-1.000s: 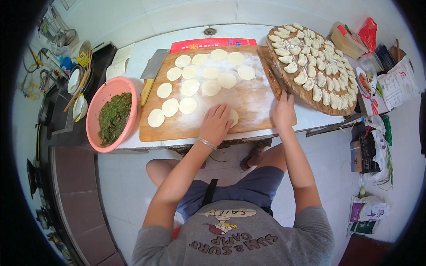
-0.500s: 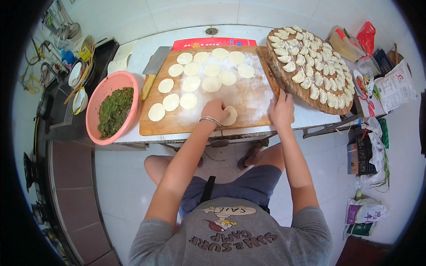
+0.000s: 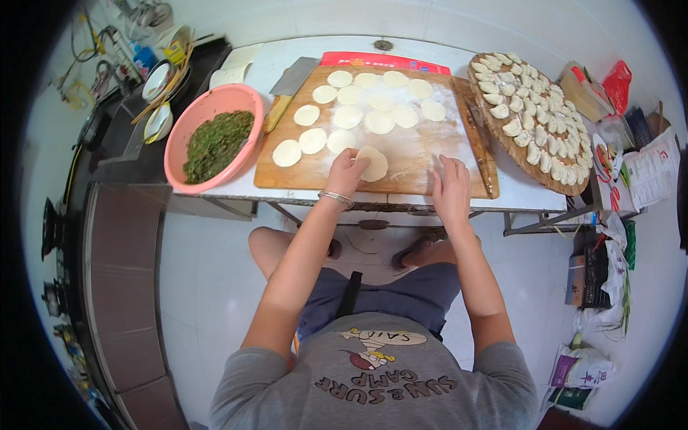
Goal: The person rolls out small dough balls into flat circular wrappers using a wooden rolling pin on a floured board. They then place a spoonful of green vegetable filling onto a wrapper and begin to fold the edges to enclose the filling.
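Note:
A round dumpling wrapper (image 3: 373, 165) is pinched at its left edge by my left hand (image 3: 346, 176), near the front of the floured wooden board (image 3: 401, 178). My right hand (image 3: 451, 188) hovers at the board's front right, fingers stretched out and holding nothing. Just to its right a thin wooden rolling pin (image 3: 481, 154) lies lengthwise along the board's side. Several more flat wrappers (image 3: 348, 117) are spread over the board's far and left parts. At the board's left stands a pink bowl (image 3: 176, 154) of green chopped filling (image 3: 218, 145).
A cleaver (image 3: 294, 77) lies at the board's far left corner, partly over its edge. On the right, a round wooden board (image 3: 499, 133) bears many folded dumplings (image 3: 542, 136). Bowls with chopsticks (image 3: 165, 92) stand on the dark counter at left. A red packet (image 3: 618, 86) sits far right.
My left hand has taken hold of the wrapper and lifted its edge. My right hand has let go of the rolling pin and opened. The whole view has shifted.

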### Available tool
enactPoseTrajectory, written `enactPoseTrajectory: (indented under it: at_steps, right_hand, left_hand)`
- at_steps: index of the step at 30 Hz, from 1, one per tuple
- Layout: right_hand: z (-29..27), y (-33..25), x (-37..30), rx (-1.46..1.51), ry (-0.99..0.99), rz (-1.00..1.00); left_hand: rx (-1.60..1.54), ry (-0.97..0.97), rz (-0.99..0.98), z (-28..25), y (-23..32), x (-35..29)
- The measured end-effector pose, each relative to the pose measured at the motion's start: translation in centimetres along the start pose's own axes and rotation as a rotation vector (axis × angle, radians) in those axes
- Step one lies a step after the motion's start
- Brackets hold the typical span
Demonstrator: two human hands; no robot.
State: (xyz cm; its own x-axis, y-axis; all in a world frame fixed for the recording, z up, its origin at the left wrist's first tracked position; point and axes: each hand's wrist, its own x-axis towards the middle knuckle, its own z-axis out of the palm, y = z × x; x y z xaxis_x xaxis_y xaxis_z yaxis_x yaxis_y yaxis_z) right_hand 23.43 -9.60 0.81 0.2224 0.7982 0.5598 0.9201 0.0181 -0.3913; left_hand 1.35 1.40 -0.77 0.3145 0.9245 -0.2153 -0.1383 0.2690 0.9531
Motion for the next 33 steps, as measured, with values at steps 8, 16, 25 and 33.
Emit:
enactPoseTrajectory:
  at_steps: [8, 16, 25, 33]
  right_hand:
    - [0.9, -6.6, 0.8, 0.261, -0.010, -0.142]
    - [6.5, -18.5, 7.1, 0.787, -0.462, -0.071]
    - [14.6, -29.4, 14.6, 0.704, -0.639, -0.202]
    - [18.8, -33.8, 16.8, 0.775, -0.861, -0.233]
  left_hand:
    - [-0.462, 0.055, -0.031, -4.2, 2.0, -6.0]
    - [-0.621, 0.179, 0.049, -10.9, 5.0, -11.1]
    - [-0.657, 0.258, 0.095, -17.0, 8.9, -14.4]
    - [-0.714, 0.376, -0.030, -20.5, 13.3, -13.9]
